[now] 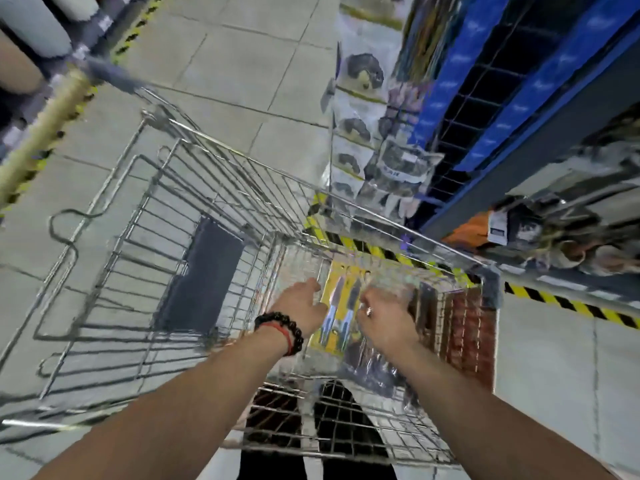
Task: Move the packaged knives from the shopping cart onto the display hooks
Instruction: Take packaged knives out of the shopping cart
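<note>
Packaged knives (341, 311), two blades on a yellow card, lie in the near end of the wire shopping cart (194, 216), on top of more clear-wrapped packs. Both hands reach down into the cart. My left hand (303, 303), with a bead bracelet at the wrist, has its fingers at the left edge of the yellow pack. My right hand (384, 315), wearing a ring, curls its fingers over the clear plastic packs just right of the card. The fingertips of both hands are hidden by the packaging, and the image is blurred.
The display rack (460, 109) with a wire grid and blue panels rises at the right, hung with packaged goods (360, 109). Yellow-black hazard tape (568, 303) marks its base. A dark panel (204, 275) lies in the cart's bottom. Tiled floor stretches ahead; shelves stand far left.
</note>
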`<action>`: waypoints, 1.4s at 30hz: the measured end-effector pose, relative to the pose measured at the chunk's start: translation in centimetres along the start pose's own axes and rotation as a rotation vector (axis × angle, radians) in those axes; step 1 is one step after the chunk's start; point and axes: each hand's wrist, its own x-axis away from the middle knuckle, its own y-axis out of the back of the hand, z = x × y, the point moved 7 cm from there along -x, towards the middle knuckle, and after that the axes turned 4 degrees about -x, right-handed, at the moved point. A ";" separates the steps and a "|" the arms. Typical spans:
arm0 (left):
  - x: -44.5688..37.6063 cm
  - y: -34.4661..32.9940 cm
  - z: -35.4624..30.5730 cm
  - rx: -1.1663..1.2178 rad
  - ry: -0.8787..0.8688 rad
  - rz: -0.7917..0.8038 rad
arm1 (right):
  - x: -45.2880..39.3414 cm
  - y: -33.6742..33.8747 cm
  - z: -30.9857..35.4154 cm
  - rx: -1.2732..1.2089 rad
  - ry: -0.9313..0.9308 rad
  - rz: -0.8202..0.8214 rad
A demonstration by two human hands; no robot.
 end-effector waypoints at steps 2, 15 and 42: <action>-2.9 -2.2 1.3 -0.021 -0.002 0.066 | -1.8 -2.8 -1.2 0.039 -0.081 0.053; -17.4 -17.0 8.0 0.204 0.166 0.275 | -11.4 -19.4 -9.7 -0.283 -0.523 0.058; -18.6 -18.2 12.2 0.659 0.447 0.142 | -12.3 -22.4 -8.9 -0.319 -0.718 -0.104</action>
